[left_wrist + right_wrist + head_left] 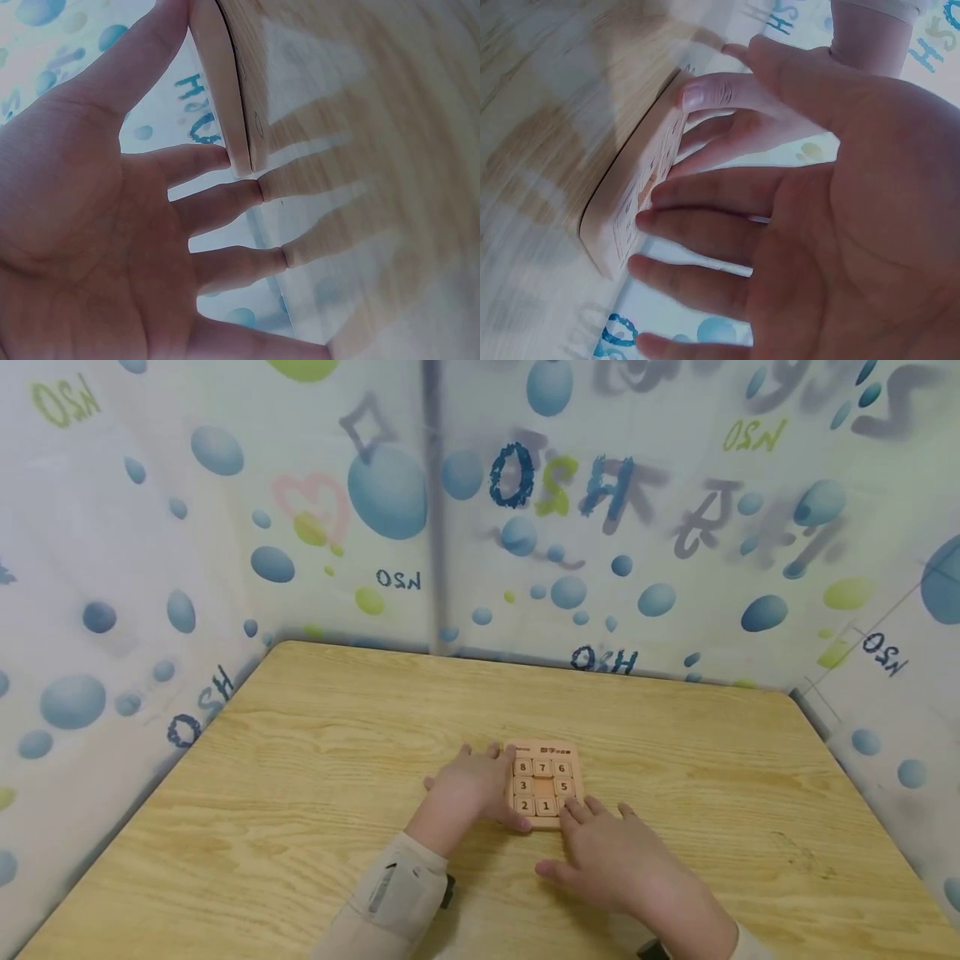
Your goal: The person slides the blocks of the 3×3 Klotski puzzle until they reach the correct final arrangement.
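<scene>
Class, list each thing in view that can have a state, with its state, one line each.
Number puzzle: flat on the table, gap at centre.
Lower-right tile: partly covered, number hidden.
Left hand: fingers spread, touching the puzzle's left side.
Right hand: fingers extended, fingertips over the lower-right tile.

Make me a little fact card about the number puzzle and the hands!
Toy: number sliding puzzle, on the wood-grain table
Top row: tile 8, tile 7, tile 6
Middle row: tile 3, empty slot, tile 5
Bottom row: tile 2, tile 1, corner tile with its number hidden
Left hand: at the puzzle's left side
Right hand: fingertips over that corner tile
Backdrop: blue bubble print
</scene>
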